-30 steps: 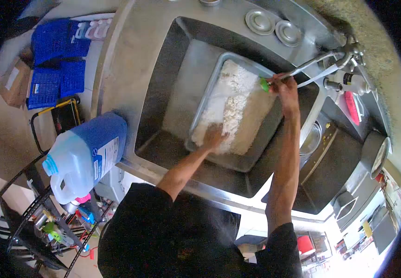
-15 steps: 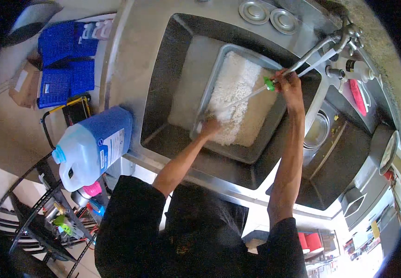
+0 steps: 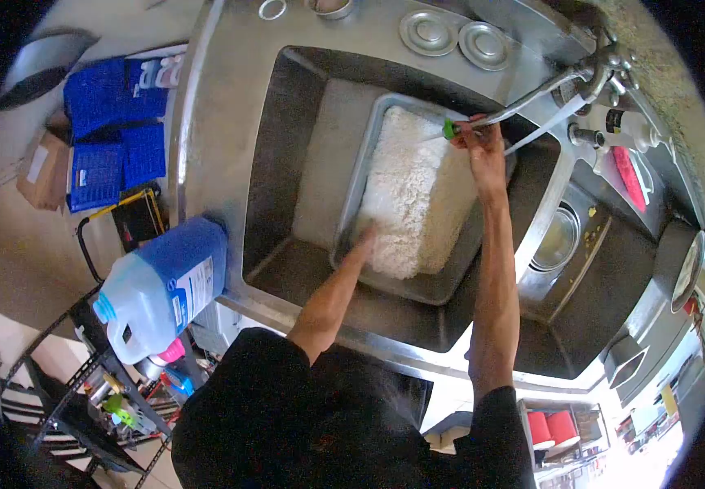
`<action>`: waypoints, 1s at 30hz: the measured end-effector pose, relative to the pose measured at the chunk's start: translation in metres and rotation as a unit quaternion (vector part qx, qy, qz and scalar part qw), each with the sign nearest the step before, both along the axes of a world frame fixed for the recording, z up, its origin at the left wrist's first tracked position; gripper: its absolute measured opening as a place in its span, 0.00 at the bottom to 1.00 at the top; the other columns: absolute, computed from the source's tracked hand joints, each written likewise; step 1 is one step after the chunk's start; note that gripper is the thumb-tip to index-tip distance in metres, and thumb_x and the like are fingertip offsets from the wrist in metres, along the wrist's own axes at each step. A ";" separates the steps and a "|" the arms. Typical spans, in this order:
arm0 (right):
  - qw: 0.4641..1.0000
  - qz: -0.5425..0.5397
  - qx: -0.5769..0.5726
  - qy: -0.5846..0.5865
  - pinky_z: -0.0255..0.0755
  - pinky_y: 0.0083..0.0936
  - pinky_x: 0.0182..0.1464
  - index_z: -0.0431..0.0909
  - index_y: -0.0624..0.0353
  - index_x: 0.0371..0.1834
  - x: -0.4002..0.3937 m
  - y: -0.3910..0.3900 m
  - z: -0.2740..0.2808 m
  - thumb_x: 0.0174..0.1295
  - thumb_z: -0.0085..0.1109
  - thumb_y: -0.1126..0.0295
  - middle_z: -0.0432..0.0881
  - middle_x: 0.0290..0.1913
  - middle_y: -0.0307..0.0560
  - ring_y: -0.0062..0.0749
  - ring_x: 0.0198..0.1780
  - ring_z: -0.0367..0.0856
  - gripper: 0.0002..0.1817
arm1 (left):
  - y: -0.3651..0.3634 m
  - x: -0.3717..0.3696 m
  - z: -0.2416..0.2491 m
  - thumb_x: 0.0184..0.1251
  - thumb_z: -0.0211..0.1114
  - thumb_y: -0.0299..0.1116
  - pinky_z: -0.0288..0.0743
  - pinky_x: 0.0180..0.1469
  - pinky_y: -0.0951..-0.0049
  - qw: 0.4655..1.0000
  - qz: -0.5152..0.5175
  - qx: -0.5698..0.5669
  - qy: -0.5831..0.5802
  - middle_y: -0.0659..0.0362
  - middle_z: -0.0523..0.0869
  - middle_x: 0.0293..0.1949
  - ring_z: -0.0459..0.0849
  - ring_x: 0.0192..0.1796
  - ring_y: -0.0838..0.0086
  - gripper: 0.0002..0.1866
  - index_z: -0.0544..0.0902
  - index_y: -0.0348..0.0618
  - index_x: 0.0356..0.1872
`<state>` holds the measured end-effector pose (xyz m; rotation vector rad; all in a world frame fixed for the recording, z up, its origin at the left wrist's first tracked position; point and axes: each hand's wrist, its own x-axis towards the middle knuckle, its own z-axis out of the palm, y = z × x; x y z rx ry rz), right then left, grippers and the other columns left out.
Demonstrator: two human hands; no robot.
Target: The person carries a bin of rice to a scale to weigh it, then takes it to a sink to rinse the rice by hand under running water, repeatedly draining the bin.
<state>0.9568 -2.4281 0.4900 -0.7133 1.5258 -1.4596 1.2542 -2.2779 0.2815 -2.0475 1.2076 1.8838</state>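
My right hand (image 3: pixel 483 143) is closed around the end of the tap's spout (image 3: pixel 525 99), just behind its green nozzle (image 3: pixel 449 129). Below it, a shallow grey tub (image 3: pixel 357 189) stands in the sink basin. In the tub lies a shaggy white and beige textile (image 3: pixel 405 191), its white part toward the left and its beige part toward the right. My left hand (image 3: pixel 371 236), smeared by motion, is over the lower left of the white part; its fingers do not show clearly.
A large jug of blue liquid (image 3: pixel 169 281) stands left of the sink (image 3: pixel 267 163). Two round metal lids (image 3: pixel 429 33) lie behind the basin. A second basin at right holds a round metal pot (image 3: pixel 554 236). Blue crates (image 3: pixel 95 175) are at far left.
My right hand and the nozzle have shifted left, over the upper part of the textile. My left hand stays at the textile's left side. The camera view has moved slightly.
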 end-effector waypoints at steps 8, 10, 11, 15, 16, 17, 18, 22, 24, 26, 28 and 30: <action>0.997 0.008 0.076 0.003 0.70 0.20 0.28 0.70 0.59 0.40 -0.002 0.005 0.011 0.63 0.54 0.73 0.79 0.31 0.42 0.23 0.27 0.75 0.06 | -0.078 -0.048 0.057 0.69 0.47 0.51 0.52 0.68 0.56 0.965 0.006 -0.260 0.024 0.39 0.61 0.65 0.60 0.67 0.48 0.33 0.60 0.36 0.65; 0.996 -0.014 0.089 -0.014 0.74 0.21 0.33 0.71 0.59 0.42 -0.001 -0.003 0.009 0.63 0.56 0.69 0.79 0.32 0.41 0.24 0.31 0.77 0.08 | -0.111 -0.064 0.033 0.70 0.45 0.50 0.51 0.68 0.56 0.937 -0.069 -0.343 0.024 0.39 0.61 0.65 0.58 0.68 0.48 0.32 0.58 0.37 0.67; 0.998 -0.018 0.066 -0.010 0.74 0.22 0.36 0.71 0.59 0.42 0.002 -0.010 0.008 0.63 0.56 0.67 0.80 0.34 0.43 0.25 0.32 0.78 0.10 | -0.131 -0.075 0.016 0.69 0.45 0.49 0.52 0.68 0.55 0.930 -0.097 -0.355 -0.016 0.40 0.61 0.65 0.59 0.67 0.47 0.32 0.58 0.37 0.67; 0.998 -0.034 -0.033 -0.028 0.76 0.27 0.43 0.72 0.62 0.45 0.009 -0.026 -0.018 0.64 0.56 0.64 0.81 0.40 0.48 0.29 0.37 0.81 0.13 | -0.140 -0.089 0.021 0.68 0.46 0.49 0.55 0.66 0.54 0.896 -0.194 -0.386 -0.106 0.40 0.66 0.63 0.62 0.65 0.47 0.31 0.61 0.36 0.65; 0.998 -0.035 -0.030 -0.031 0.76 0.27 0.42 0.72 0.62 0.45 0.008 -0.023 -0.019 0.64 0.56 0.64 0.81 0.40 0.48 0.29 0.37 0.81 0.13 | -0.136 -0.088 0.022 0.67 0.48 0.49 0.60 0.63 0.54 0.895 -0.183 -0.396 -0.094 0.40 0.69 0.60 0.66 0.62 0.46 0.31 0.63 0.36 0.64; 0.998 -0.037 -0.028 -0.034 0.76 0.27 0.42 0.72 0.62 0.45 0.007 -0.023 -0.015 0.64 0.56 0.64 0.81 0.40 0.48 0.30 0.37 0.81 0.13 | -0.131 -0.077 0.014 0.67 0.48 0.48 0.62 0.61 0.53 0.895 -0.260 -0.356 -0.074 0.41 0.71 0.58 0.69 0.59 0.47 0.30 0.64 0.36 0.63; 0.999 -0.035 0.007 0.004 0.76 0.27 0.41 0.73 0.62 0.44 0.008 -0.019 -0.005 0.64 0.56 0.65 0.81 0.40 0.49 0.30 0.37 0.81 0.13 | -0.123 -0.067 0.003 0.68 0.48 0.47 0.64 0.59 0.53 0.891 -0.309 -0.329 -0.057 0.42 0.72 0.56 0.71 0.56 0.48 0.28 0.65 0.36 0.62; 1.000 -0.013 0.008 -0.016 0.76 0.26 0.38 0.71 0.63 0.47 -0.004 -0.009 -0.014 0.65 0.55 0.67 0.81 0.41 0.48 0.29 0.33 0.81 0.13 | -0.052 -0.028 -0.024 0.69 0.48 0.42 0.70 0.50 0.52 0.816 -0.305 -0.491 0.011 0.48 0.78 0.47 0.78 0.44 0.54 0.24 0.68 0.37 0.59; 0.999 -0.016 0.022 -0.016 0.77 0.25 0.36 0.69 0.64 0.49 -0.004 -0.007 -0.003 0.65 0.54 0.67 0.81 0.42 0.49 0.29 0.32 0.81 0.14 | -0.046 -0.022 0.017 0.69 0.48 0.40 0.71 0.50 0.52 0.849 -0.299 -0.436 0.010 0.47 0.78 0.47 0.78 0.45 0.55 0.22 0.68 0.37 0.59; 0.999 -0.044 0.017 -0.015 0.77 0.24 0.32 0.63 0.66 0.59 0.001 0.000 -0.003 0.66 0.52 0.69 0.79 0.48 0.52 0.29 0.29 0.81 0.21 | -0.052 -0.023 0.063 0.68 0.49 0.39 0.68 0.55 0.52 0.897 -0.323 -0.300 -0.022 0.44 0.74 0.53 0.75 0.52 0.54 0.23 0.67 0.38 0.60; 0.996 -0.070 0.000 0.053 0.77 0.24 0.33 0.57 0.64 0.64 0.008 0.024 -0.018 0.66 0.51 0.69 0.76 0.53 0.54 0.29 0.29 0.81 0.25 | -0.056 -0.025 0.080 0.68 0.50 0.38 0.64 0.59 0.53 0.925 -0.345 -0.149 -0.053 0.41 0.70 0.59 0.71 0.59 0.53 0.23 0.65 0.39 0.62; 0.992 -0.084 -0.028 0.085 0.77 0.24 0.35 0.51 0.62 0.70 0.025 0.054 -0.019 0.67 0.48 0.70 0.68 0.62 0.54 0.30 0.32 0.81 0.30 | -0.083 -0.037 0.070 0.68 0.50 0.39 0.60 0.64 0.53 0.882 -0.295 -0.367 -0.023 0.39 0.66 0.61 0.63 0.65 0.51 0.25 0.64 0.40 0.63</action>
